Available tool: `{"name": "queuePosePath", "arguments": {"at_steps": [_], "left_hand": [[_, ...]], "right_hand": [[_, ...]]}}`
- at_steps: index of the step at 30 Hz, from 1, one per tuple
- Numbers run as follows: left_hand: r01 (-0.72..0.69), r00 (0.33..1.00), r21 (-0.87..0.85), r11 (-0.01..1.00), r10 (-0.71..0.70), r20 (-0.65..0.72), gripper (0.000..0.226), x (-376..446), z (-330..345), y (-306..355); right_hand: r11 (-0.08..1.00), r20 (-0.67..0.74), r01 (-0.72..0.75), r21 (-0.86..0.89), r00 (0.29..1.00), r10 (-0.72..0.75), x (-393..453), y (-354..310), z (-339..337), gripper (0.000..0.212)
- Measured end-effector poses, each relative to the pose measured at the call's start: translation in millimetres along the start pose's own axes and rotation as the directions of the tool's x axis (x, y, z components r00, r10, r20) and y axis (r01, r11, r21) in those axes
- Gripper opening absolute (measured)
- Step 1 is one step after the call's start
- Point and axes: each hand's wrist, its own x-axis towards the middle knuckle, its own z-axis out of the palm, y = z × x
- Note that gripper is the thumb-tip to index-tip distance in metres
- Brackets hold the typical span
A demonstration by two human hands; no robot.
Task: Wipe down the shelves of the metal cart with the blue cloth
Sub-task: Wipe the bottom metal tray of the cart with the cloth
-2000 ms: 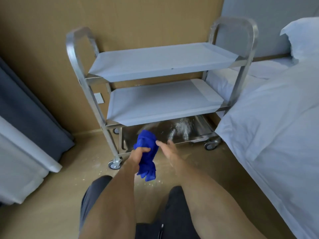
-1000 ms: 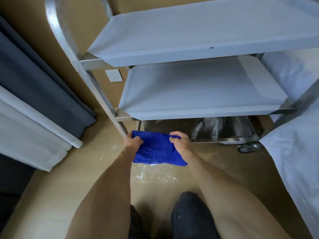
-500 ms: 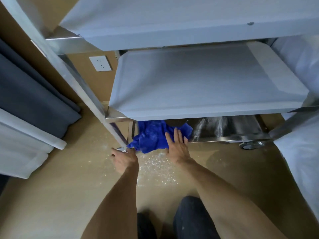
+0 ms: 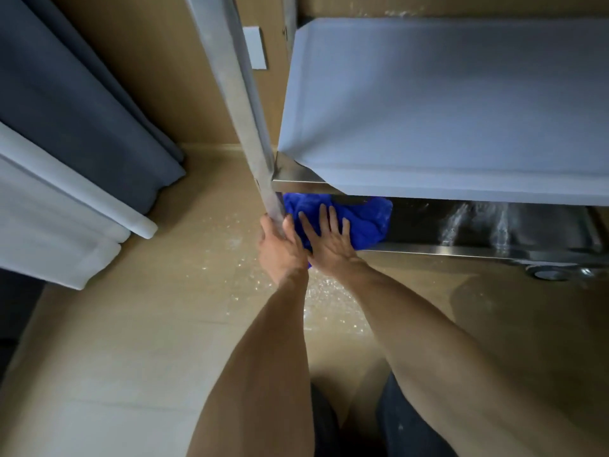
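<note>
Vivid blue cloth [image 4: 357,222]; silvery metal cart [image 4: 245,103], pale grey-white shelf [image 4: 445,107], perhaps film-covered; dark-grey curtain [image 4: 75,103]

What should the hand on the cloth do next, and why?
Probably slide the cloth rightward along the bottom shelf. The right hand presses it flat at the shelf's left end, white powder streaks lie farther right, and the left hand grips the post, steadying the cart.

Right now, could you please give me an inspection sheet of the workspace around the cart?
Surface: bottom shelf streaked with white residue.
Job's things: blue cloth on the bottom shelf's left end; middle shelf covered in pale film.
Clutter: white specks on floor.
Hands: left hand grips cart post; right hand presses flat on cloth.
Cables: nothing seen.
Surroundings: curtain, wall outlet, caster.
</note>
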Motion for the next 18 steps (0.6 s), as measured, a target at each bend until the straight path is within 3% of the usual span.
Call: {"name": "queuePosePath", "arguments": {"at_steps": [3, 7, 10, 13, 16, 18], "left_hand": [[0.034, 0.999, 0.055, 0.998, -0.032, -0.028, 0.034, 4.1, 4.2, -3.0], [0.025, 1.0, 0.152, 0.988, -0.023, -0.017, 0.037, 9.7, 0.9, -2.9], [-0.025, 1.0, 0.188, 0.982, 0.025, 0.001, 0.034, 10.1, 0.4, -7.2], [0.033, 0.999, 0.131, 0.991, -0.03, -0.03, 0.031, 4.8, 5.4, -1.8], [0.023, 0.998, 0.122, 0.992, -0.015, -0.064, 0.033, 0.3, 9.7, 1.7], [0.011, 0.995, 0.131, 0.991, 0.001, -0.096, 0.035, 0.5, 10.5, 1.6]], "right_hand": [[0.999, 0.0, 0.035, -0.014, 0.999, -0.035, 11.4, -17.1, 1.6, 0.075], [0.999, -0.084, -0.025, -0.03, 0.996, 0.022, -15.8, 0.9, 10.4, 0.069], [0.985, -0.099, -0.171, 0.02, 0.98, 0.172, -52.8, 59.2, 18.8, 0.063], [0.891, -0.156, -0.442, 0.108, 0.877, 0.454, -89.7, 150.8, 12.2, 0.059], [0.771, 0.015, -0.619, 0.149, 0.781, 0.624, -97.4, 205.7, -4.8, 0.06], [0.765, 0.029, -0.631, 0.13, 0.773, 0.633, -85.8, 197.3, -5.8, 0.063]]}}
